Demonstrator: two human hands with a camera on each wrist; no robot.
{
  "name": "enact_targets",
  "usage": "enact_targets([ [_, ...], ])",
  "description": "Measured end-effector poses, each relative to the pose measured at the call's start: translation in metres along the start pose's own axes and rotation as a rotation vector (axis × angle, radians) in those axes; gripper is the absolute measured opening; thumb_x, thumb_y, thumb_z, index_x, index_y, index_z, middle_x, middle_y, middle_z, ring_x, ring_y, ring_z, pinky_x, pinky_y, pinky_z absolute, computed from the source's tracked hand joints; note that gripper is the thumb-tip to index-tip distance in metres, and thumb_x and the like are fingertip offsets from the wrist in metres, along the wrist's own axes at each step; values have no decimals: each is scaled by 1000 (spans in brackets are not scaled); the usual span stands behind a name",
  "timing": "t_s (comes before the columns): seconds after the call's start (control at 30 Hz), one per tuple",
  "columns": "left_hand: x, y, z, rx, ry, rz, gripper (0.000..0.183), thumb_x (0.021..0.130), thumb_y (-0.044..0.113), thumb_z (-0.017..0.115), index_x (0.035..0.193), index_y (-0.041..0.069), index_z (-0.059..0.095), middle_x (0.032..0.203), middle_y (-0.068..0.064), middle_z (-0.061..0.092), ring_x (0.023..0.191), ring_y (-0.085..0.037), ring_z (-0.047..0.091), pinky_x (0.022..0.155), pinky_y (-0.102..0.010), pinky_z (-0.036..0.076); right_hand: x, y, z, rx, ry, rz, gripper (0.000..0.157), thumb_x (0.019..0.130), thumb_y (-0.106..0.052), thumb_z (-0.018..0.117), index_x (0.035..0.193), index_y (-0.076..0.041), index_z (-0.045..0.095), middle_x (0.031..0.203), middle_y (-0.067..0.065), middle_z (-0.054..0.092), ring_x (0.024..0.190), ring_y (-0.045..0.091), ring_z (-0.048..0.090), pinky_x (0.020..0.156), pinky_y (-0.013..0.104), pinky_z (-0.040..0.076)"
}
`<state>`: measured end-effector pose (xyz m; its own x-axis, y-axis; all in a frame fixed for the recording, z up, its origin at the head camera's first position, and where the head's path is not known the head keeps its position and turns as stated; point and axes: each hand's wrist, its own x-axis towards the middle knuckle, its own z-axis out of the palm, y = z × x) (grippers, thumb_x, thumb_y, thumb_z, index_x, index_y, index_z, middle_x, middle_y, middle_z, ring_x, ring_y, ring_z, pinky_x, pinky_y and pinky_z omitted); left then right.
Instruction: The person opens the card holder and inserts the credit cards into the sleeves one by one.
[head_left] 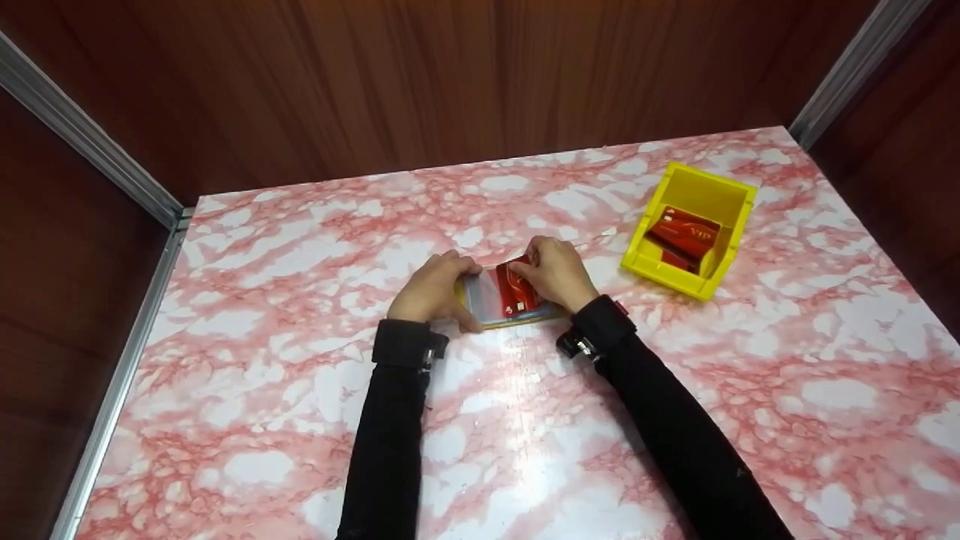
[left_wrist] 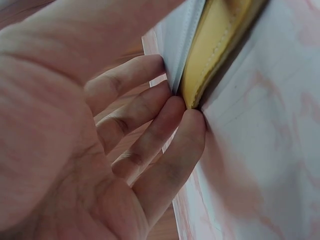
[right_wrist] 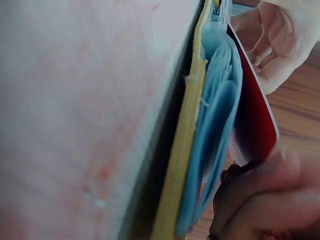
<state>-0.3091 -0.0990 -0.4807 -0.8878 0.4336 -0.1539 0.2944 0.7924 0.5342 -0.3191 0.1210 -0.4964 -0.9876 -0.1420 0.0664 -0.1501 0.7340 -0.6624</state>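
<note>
A card holder with a yellow stitched cover [left_wrist: 210,50] and clear plastic sleeves [head_left: 482,300] lies on the marbled table in front of the person. My left hand [head_left: 431,289] grips its left end, thumb at the near edge and fingers at the far side. In the left wrist view, those fingertips touch the cover and sleeve edges. A red card [head_left: 514,292] lies over the sleeves, pinched at its right side by my right hand [head_left: 561,274]. In the right wrist view, the card [right_wrist: 252,110] stands tilted away from the bluish sleeves [right_wrist: 212,120]. How far it sits inside a sleeve cannot be told.
A yellow bin [head_left: 701,187] stands to the right of the hands, with several red cards [head_left: 686,234] in it, one printed VIP. Brown wood-grain panels [head_left: 480,82] border the back and sides of the pink-and-white table [head_left: 262,390].
</note>
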Motion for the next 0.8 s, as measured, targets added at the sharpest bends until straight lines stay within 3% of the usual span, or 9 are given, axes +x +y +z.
enact_targets([
  [0.37,0,0,1,-8,10,-11,87,58,24,103,136,14,66,134,-3,61,127,-26,51,112,-40,44,-1,-1,0,-16,-58,21,31,93,-29,78,90,-1,66,71,2,60,62,16,58,70,31,47],
  [0.6,0,-1,0,-2,4,7,88,59,25,103,138,13,65,136,-4,61,129,-26,51,114,-40,43,-5,-6,1,-52,-81,48,41,85,-32,84,107,0,71,93,15,70,90,30,63,81,41,50],
  [0.8,2,0,-1,-3,-3,-22,94,60,26,103,141,11,58,140,-6,59,132,-27,51,115,-41,43,-7,-7,1,-44,-63,23,44,84,-29,86,108,0,64,91,14,67,90,31,62,80,40,48],
])
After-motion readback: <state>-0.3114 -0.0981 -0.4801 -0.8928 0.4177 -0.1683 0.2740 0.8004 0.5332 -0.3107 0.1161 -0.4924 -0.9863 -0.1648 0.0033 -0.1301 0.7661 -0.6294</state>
